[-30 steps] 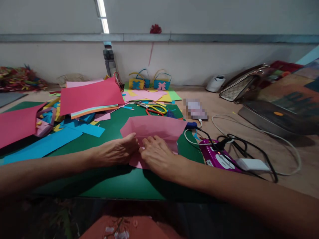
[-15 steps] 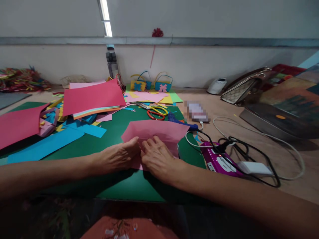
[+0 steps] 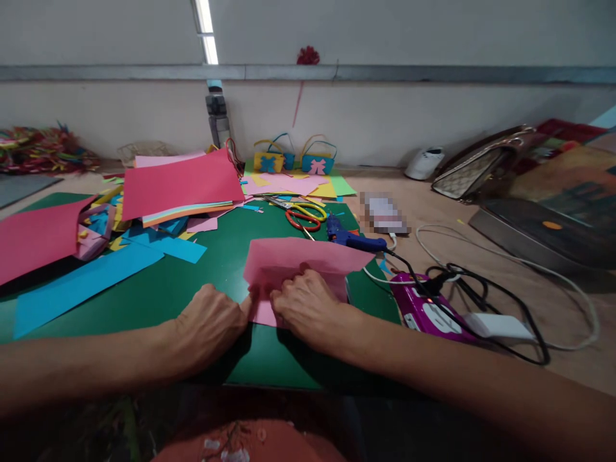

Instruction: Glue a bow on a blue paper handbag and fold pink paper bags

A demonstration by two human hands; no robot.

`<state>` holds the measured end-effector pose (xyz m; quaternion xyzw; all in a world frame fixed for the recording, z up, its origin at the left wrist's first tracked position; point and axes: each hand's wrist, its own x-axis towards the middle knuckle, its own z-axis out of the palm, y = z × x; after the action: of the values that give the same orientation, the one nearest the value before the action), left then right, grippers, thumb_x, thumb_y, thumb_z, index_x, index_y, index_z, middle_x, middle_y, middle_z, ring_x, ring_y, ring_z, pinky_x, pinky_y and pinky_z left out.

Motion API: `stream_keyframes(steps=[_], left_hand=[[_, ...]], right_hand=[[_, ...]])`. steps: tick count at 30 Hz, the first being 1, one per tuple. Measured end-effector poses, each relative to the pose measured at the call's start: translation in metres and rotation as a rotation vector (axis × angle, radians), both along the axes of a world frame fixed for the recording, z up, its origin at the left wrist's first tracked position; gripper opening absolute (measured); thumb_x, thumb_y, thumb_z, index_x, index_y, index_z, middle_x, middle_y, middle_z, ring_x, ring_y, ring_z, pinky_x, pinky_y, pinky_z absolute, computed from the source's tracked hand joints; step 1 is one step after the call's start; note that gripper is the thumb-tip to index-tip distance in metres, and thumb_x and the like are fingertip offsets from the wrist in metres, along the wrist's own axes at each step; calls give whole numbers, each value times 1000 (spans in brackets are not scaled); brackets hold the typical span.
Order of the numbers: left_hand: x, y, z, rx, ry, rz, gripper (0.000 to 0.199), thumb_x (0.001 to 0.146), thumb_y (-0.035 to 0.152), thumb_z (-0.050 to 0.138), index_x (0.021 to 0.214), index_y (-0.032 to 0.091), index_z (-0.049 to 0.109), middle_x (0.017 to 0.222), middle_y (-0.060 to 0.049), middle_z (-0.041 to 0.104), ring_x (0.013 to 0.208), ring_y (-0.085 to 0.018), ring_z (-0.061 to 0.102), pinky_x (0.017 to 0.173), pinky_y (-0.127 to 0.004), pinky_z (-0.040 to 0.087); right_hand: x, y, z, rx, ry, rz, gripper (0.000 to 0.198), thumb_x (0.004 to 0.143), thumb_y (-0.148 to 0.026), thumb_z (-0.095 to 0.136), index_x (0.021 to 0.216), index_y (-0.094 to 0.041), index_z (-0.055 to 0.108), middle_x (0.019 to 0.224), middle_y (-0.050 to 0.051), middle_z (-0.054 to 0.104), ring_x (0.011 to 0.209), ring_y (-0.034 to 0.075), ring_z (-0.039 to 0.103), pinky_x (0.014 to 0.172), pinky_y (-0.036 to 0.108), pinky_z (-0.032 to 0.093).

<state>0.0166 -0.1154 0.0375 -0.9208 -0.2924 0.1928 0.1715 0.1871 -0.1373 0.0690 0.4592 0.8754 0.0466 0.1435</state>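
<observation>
A folded sheet of pink paper (image 3: 308,251) lies on the green mat (image 3: 216,346) in front of me, its far part standing up from the crease. My right hand (image 3: 308,308) is closed on the paper, its bent fingers pressing along the fold. At the paper's left edge, my left hand (image 3: 212,324) has its fingers curled, with one digit reaching onto the paper. What lies under the fingers is hidden. Just behind the paper are a blue glue gun (image 3: 353,239) and red- and yellow-handled scissors (image 3: 303,220).
Left are a stack of coloured paper (image 3: 183,186), blue strips (image 3: 91,282) and scraps. Small paper bags (image 3: 317,163) stand against the wall. On the right are a purple power strip (image 3: 426,311) with looping cables, a phone (image 3: 385,213) and a handbag (image 3: 474,170).
My left hand has slid left and towards me, from the middle of the pink paper to its left edge. My right hand stays on the fold. The view has shifted slightly.
</observation>
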Motion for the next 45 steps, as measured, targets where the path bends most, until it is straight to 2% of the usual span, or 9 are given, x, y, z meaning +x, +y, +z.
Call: stream_keyframes(steps=[3, 5, 8, 11, 18, 24, 28, 33, 45], left_hand=[[-4, 4, -3, -56, -41, 19, 60, 80, 3, 48, 138, 11, 36, 55, -5, 62, 47, -20, 61, 41, -24, 26], [-5, 6, -5, -84, -69, 18, 57, 80, 4, 48, 136, 11, 39, 55, -6, 63, 48, -21, 62, 42, -24, 27], [-5, 11, -7, -123, -117, 28, 39, 82, 9, 49, 120, 8, 54, 57, -9, 64, 51, -21, 62, 43, -25, 30], [-4, 16, -7, -171, -162, 31, 19, 82, 12, 49, 92, 8, 65, 59, -12, 64, 53, -21, 61, 46, -26, 33], [-2, 26, -10, -201, -221, 14, 18, 79, 10, 47, 73, 10, 65, 62, -15, 65, 53, -23, 60, 46, -29, 33], [-2, 30, -7, -225, -236, -19, 22, 79, 10, 46, 88, 12, 66, 63, -12, 67, 52, -24, 62, 43, -29, 30], [-1, 32, -8, -213, -253, -20, 19, 78, 11, 47, 75, 12, 66, 60, -12, 66, 52, -23, 62, 42, -28, 28], [-2, 32, -9, -208, -284, -36, 21, 78, 10, 46, 85, 12, 66, 60, -11, 66, 49, -21, 61, 42, -27, 29], [-2, 30, -6, -227, -296, -16, 19, 77, 9, 48, 73, 12, 66, 59, -13, 66, 49, -23, 60, 42, -28, 31]], right_hand=[[-1, 1, 1, -21, 2, -12, 20, 84, -11, 55, 102, -13, 65, 85, 11, 71, 81, 22, 64, 73, 37, 39], [-2, 2, 2, -37, -9, -21, 20, 84, -10, 54, 100, -13, 66, 87, 12, 71, 82, 23, 64, 70, 36, 38], [-4, 3, 4, -62, -24, -33, 18, 84, -9, 54, 97, -14, 66, 87, 11, 71, 81, 22, 64, 66, 33, 36], [-4, 2, 4, -78, -33, -54, 18, 85, -9, 52, 98, -13, 65, 86, 11, 71, 79, 22, 64, 61, 32, 35], [-9, 11, 0, -141, -30, -117, 27, 85, -8, 47, 108, -12, 61, 85, 13, 71, 78, 22, 65, 59, 30, 38], [-15, 29, -4, -196, -16, -186, 24, 84, -14, 47, 95, -12, 69, 79, 14, 71, 79, 23, 66, 67, 29, 44], [-16, 28, 1, -220, 1, -219, 29, 84, -16, 44, 98, -13, 69, 84, 15, 71, 81, 22, 66, 71, 31, 46], [-17, 26, 3, -218, 33, -240, 29, 82, -17, 45, 95, -11, 70, 83, 16, 71, 78, 22, 66, 67, 30, 46], [-16, 27, 2, -199, 65, -234, 26, 77, -15, 46, 86, -9, 70, 82, 15, 70, 71, 22, 64, 60, 29, 42]])
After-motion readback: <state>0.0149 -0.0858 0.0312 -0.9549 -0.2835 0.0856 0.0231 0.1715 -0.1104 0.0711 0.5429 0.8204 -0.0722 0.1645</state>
